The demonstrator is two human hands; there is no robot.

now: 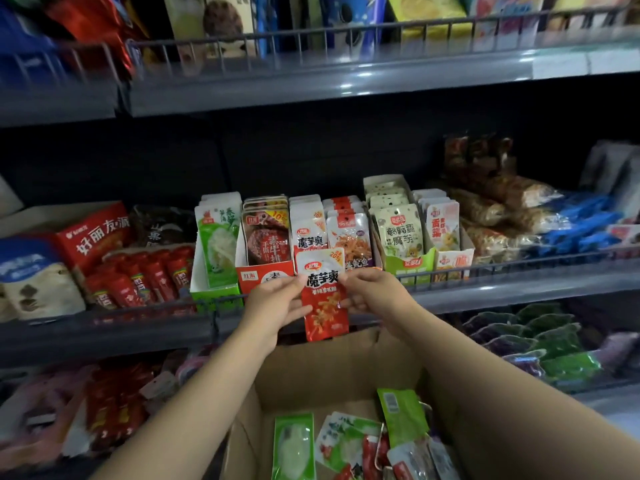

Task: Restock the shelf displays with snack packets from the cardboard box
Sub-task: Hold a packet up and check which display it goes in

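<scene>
Head view shows two hands holding one red snack packet (325,295) up in front of the middle shelf (485,292), just at its front edge. The left hand (273,299) pinches the packet's left side with its fingers curled on it, and the right hand (372,292) pinches the right side the same way. The packet stands upright with its picture facing out. Just behind it on the shelf is a row of the same kind of packets (309,226) in a small display tray, so that looks like the place it belongs. To do this well, I think the hands should keep the packet straight, lift it over the wire rail (502,266) at the front edge, and slide it in at the front of that row with the picture still facing out. It should not get bent or go into the wrong tray next door. The trays beside it hold other snacks: a green tray (216,289) with green packets on the left, then a red tray (265,277) with brown meat-picture packets. Below the hands sits the open cardboard box (332,368). In it lie more packets, green ones (294,445) and some with red and white, all loose and mixed up.
</scene>
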